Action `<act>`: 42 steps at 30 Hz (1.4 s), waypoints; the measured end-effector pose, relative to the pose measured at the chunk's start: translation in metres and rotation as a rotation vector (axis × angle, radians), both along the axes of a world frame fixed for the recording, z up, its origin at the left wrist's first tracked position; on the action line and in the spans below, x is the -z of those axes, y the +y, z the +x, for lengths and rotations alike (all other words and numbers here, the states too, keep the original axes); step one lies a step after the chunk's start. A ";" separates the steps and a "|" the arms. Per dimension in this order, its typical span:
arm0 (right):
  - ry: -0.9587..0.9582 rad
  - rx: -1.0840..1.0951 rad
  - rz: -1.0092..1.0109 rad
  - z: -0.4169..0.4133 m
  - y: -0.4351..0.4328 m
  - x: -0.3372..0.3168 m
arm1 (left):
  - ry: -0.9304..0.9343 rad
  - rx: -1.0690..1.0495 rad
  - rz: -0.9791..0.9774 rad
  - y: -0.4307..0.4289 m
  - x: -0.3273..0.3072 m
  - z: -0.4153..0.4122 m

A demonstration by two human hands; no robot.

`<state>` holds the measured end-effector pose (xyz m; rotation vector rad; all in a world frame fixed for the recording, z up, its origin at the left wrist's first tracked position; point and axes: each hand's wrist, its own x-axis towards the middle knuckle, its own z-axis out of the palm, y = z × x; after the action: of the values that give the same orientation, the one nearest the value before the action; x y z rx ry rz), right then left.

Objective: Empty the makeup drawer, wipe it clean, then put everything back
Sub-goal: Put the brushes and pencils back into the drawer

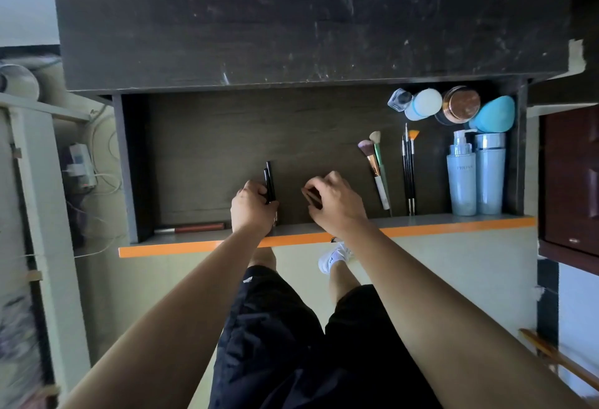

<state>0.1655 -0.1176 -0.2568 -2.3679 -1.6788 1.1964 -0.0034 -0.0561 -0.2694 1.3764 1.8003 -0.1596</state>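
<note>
Left hand (254,206) curls around two slim black pencils (269,178) near the front of the open drawer (207,136). Just beside it, the right hand (334,202) pinches a small brown item (311,196) (too hidden to identify). The drawer's floor is dark wood and its front edge is orange. Brushes (376,162), two pale blue bottles (462,181) and a teal sponge (492,113) crowd its right end, and a reddish tube (199,227) lies at the front left. Above the drawer spreads a scuffed dark desktop (291,19). Below is a pale floor (437,272), with tangled cables (84,168) at the left.
</note>
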 end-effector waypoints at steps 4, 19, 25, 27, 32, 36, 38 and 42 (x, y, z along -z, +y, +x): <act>-0.012 0.026 0.002 0.019 -0.008 0.003 | -0.021 0.004 0.002 -0.002 -0.001 0.000; 0.120 0.084 -0.084 0.046 -0.050 -0.019 | 0.076 0.114 -0.034 -0.012 -0.018 -0.004; -0.137 0.103 0.134 0.072 -0.101 -0.026 | 0.226 0.312 0.208 -0.049 -0.051 -0.005; -0.240 0.014 0.091 0.081 -0.122 -0.025 | 0.230 0.378 0.290 -0.072 -0.055 -0.002; -0.317 -0.090 0.119 0.096 -0.163 -0.027 | 0.275 0.575 0.398 -0.134 -0.049 0.012; -0.336 -0.110 0.201 0.095 -0.190 -0.025 | 0.288 0.620 0.393 -0.167 -0.043 0.023; -0.332 -0.134 0.204 0.089 -0.204 -0.020 | 0.279 0.624 0.386 -0.178 -0.043 0.025; -0.325 -0.112 0.196 0.081 -0.209 -0.012 | 0.266 0.610 0.387 -0.180 -0.042 0.026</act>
<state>0.2461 -0.3262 -0.2444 -2.4748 -1.9376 0.6412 0.0223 -0.2364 -0.2270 2.2512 1.6139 -0.3399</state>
